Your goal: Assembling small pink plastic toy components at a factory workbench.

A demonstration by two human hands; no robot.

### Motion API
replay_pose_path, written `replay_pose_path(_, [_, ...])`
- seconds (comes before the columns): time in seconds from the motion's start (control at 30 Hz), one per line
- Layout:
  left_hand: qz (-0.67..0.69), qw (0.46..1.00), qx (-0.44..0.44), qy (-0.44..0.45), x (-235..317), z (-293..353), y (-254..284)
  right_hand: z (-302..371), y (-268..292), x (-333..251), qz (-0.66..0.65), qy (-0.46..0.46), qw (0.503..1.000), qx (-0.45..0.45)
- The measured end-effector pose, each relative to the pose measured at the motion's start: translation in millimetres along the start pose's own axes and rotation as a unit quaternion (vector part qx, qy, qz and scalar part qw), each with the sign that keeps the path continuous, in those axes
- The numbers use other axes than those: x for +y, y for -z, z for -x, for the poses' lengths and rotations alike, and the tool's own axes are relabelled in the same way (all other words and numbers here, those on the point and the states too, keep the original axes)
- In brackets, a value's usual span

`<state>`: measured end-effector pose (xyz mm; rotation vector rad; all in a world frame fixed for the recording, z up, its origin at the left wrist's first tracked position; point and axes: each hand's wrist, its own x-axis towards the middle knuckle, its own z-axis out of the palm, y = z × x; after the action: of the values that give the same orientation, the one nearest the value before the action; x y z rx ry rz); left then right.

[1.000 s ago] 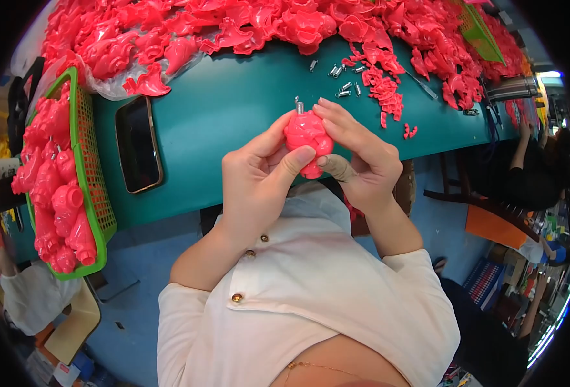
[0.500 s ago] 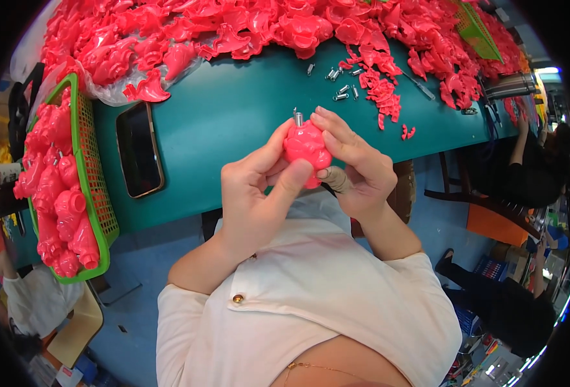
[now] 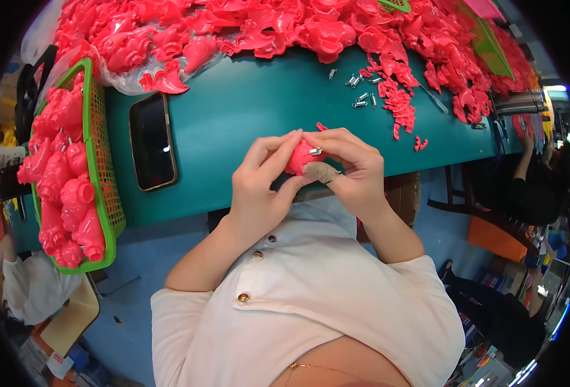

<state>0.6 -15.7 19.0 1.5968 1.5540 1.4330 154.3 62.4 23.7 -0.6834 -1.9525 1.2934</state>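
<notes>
Both hands closed on one pink plastic part above the tabletop edge

Nearest the camera, the person's white buttoned top fills the lower frame, and both forearms rise from it. The pink plastic part is mostly hidden between the two hands; its full shape cannot be made out. A small metal piece shows on its right side. The left hand has its fingers curled over the part's top and left, thumb beneath. The right hand grips from the right, its thumb wrapped in a tan covering. Compared with half a second ago, the part sits lower and is covered more; the upright metal pin then visible at its top no longer shows.

Beyond the hands, on the teal tabletop, a dark phone lies flat to the left. Further left, a green basket holds assembled pink pieces, partly cut off by the rim. Loose metal screws lie near the far heap of pink parts
</notes>
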Motion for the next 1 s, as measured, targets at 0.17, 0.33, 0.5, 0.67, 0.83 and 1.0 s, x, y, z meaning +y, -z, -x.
replay_pose_path(0.17, [-0.016,0.997,0.019,-0.077,-10,4,-3,-1,-6,-5,-0.042,-0.045,0.998,0.009])
replay_pose_path(0.33, [-0.032,0.996,0.007,-0.086,-10,2,0,-3,-9,-3,-0.041,-0.025,0.999,0.022])
replay_pose_path(0.5, [0.045,0.999,-0.008,-0.002,-15,-7,8,-10,-2,0,-0.271,-0.098,0.957,0.018])
replay_pose_path(0.67, [0.165,0.986,0.021,0.031,12,-5,8,6,9,21,-0.376,-0.159,0.913,-0.005])
replay_pose_path(0.83, [0.208,0.97,0.111,-0.058,13,-8,-1,3,-10,24,-0.562,-0.093,0.816,0.098])
replay_pose_path(1.0, [0.158,0.977,0.126,-0.07,15,-5,9,4,-7,24,-0.541,-0.078,0.834,0.079])
